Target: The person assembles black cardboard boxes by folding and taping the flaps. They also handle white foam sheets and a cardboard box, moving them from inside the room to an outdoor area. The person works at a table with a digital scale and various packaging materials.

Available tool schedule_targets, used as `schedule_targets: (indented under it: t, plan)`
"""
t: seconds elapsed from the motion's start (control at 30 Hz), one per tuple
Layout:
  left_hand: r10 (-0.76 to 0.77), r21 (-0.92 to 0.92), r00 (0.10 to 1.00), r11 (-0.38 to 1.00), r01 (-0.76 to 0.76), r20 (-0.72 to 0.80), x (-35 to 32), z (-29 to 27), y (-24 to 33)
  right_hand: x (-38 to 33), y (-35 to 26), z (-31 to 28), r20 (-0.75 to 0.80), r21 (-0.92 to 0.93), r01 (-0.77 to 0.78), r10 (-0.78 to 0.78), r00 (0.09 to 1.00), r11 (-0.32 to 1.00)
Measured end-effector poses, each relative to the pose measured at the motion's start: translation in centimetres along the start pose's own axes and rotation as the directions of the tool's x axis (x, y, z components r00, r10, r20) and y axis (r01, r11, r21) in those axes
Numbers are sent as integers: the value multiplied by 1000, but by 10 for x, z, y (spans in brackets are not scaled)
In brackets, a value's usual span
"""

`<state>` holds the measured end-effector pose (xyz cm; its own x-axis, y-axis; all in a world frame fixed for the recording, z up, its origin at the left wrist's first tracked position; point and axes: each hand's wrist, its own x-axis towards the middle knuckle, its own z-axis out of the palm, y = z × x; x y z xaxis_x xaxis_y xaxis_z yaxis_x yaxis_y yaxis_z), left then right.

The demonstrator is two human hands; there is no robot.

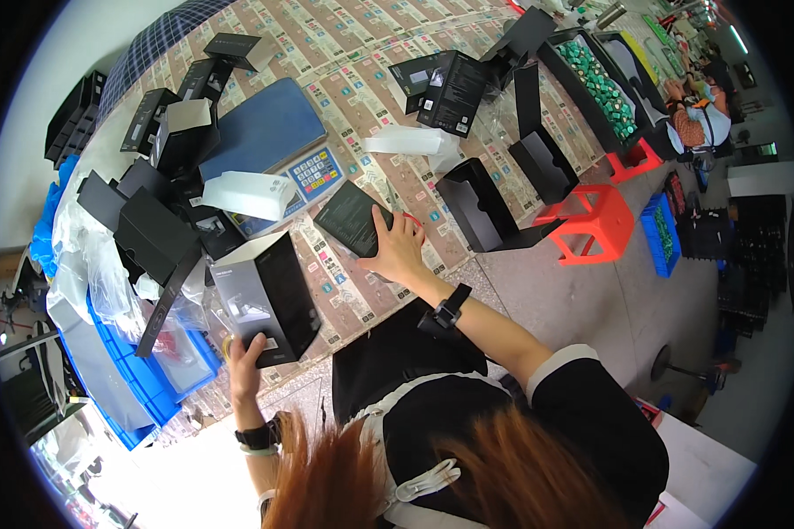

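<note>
My left hand (245, 363) grips the lower corner of a large grey-and-black box (254, 295) at the table's near edge, thumb on its front face. A smaller flat black box (348, 216) with fine print lies on the table, and my right hand (397, 249) is closed around its right side. A red loop (417, 231) shows beside those fingers; its kind I cannot make out. Just beyond the two boxes are a blue-and-white keypad panel (314, 171) of a scale and a white wrapped packet (249, 194).
Open black boxes (481, 207) stand at the right, with more black cartons (163, 225) piled left. A second white packet (412, 141) lies mid-table. Red stools (595, 220), a bin of green parts (598, 88) and a blue crate (137, 379) flank the table. A person (706, 119) sits far right.
</note>
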<state>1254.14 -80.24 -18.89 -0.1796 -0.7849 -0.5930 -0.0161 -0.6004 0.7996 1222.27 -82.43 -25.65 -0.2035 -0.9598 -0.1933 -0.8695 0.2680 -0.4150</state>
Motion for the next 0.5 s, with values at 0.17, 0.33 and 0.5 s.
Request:
schedule_targets:
  t: [0.17, 0.33, 0.5]
  plan:
    - [-25, -705, 989, 698, 122, 146, 37, 39, -98, 5, -1, 25, -180, -57, 201, -208, 961, 978]
    - [79, -672, 932, 715, 194, 354, 39, 70, -96, -21, -27, -3, 327, 938, -267, -308, 893, 222]
    - [0, -479, 956, 866, 147, 293, 25, 80, -61, -19, -30, 0, 506, 860, -432, -341, 793, 271]
